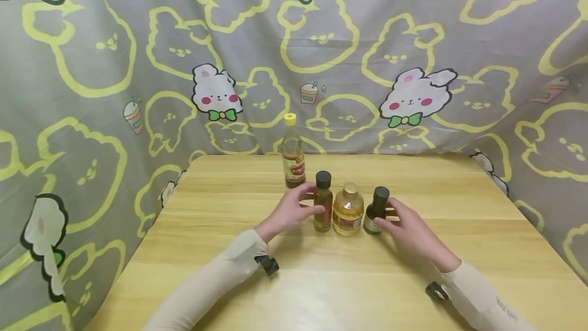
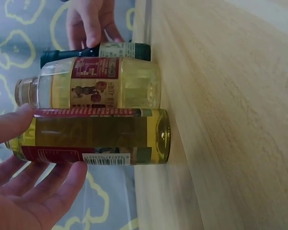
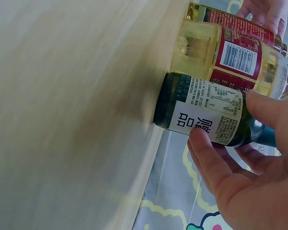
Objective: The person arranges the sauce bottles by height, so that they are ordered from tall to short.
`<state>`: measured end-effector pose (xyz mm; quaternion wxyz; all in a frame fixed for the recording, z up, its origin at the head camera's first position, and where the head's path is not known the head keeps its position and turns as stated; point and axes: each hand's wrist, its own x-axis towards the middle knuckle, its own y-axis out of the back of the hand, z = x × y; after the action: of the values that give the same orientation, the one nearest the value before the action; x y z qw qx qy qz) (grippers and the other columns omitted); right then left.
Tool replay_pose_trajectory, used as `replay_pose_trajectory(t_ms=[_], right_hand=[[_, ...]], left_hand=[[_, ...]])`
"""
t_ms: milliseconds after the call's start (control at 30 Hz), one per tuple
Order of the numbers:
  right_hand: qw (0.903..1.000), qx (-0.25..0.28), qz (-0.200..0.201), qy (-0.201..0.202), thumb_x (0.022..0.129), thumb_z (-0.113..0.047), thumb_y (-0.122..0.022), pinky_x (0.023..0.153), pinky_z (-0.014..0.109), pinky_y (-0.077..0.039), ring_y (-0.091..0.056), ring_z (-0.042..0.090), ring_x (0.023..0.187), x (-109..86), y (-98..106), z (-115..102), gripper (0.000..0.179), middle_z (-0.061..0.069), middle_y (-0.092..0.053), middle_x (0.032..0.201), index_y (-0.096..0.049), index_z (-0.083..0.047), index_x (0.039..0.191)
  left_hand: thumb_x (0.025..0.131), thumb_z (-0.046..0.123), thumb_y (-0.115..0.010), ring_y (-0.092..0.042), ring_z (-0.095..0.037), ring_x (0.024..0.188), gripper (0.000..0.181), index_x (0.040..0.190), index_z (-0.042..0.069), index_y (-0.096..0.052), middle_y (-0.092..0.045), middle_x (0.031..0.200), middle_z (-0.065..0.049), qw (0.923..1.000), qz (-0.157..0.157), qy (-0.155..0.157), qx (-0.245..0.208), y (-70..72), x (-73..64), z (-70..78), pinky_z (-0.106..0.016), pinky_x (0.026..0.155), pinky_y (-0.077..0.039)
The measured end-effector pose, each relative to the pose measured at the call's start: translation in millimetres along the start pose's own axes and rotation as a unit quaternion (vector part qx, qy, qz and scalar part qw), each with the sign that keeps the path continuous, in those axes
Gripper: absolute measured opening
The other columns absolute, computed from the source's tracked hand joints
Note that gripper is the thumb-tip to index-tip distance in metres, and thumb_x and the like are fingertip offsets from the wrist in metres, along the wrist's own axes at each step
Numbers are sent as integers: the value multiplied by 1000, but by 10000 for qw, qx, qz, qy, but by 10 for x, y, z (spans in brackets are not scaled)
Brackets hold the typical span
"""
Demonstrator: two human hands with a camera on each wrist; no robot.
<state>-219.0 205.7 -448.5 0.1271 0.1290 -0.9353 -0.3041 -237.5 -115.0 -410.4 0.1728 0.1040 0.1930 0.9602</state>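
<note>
Three bottles stand upright side by side on the wooden table. My left hand (image 1: 294,210) holds the leftmost, a black-capped glass bottle (image 1: 323,203) of yellow liquid with a red label, thumb on one side and fingers on the other. In the middle stands a wider bottle (image 1: 348,213) of pale yellow liquid with a gold-coloured cap. With thumb and fingers about it, my right hand (image 1: 410,229) holds a small dark green bottle (image 3: 201,110) with a white label at the right end. The left wrist view shows the black-capped bottle (image 2: 93,134) close against the middle one.
Behind the row, to the left, stands a taller bottle (image 1: 294,160) with a yellow cap and dark liquid low inside. A grey patterned cloth (image 1: 257,40) hangs behind and beside the wooden table (image 1: 321,290). Each forearm wears a small black wrist device.
</note>
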Motion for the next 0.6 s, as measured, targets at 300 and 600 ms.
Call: replay_pose_trajectory(t_ms=[300, 600], right_hand=[[10000, 14, 88, -12, 100, -27, -68, 95, 44, -59, -65, 44, 118, -50, -54, 31, 48, 26, -58, 134, -52, -3, 138], [10000, -55, 22, -6, 101, -28, -67, 96, 42, -59, -64, 42, 119, -29, -22, 15, 46, 23, -57, 137, -52, -8, 139]], left_hand=[[93, 16, -77, -60, -38, 128, 56, 143, 8, -55, -59, 143, -15, 9993, 270, 73, 229, -14, 74, -47, -46, 101, -56], [94, 18, -76, -62, -35, 126, 53, 142, 13, -57, -61, 141, -12, 9981, 508, 0, 334, -32, 205, -91, -47, 100, -56]])
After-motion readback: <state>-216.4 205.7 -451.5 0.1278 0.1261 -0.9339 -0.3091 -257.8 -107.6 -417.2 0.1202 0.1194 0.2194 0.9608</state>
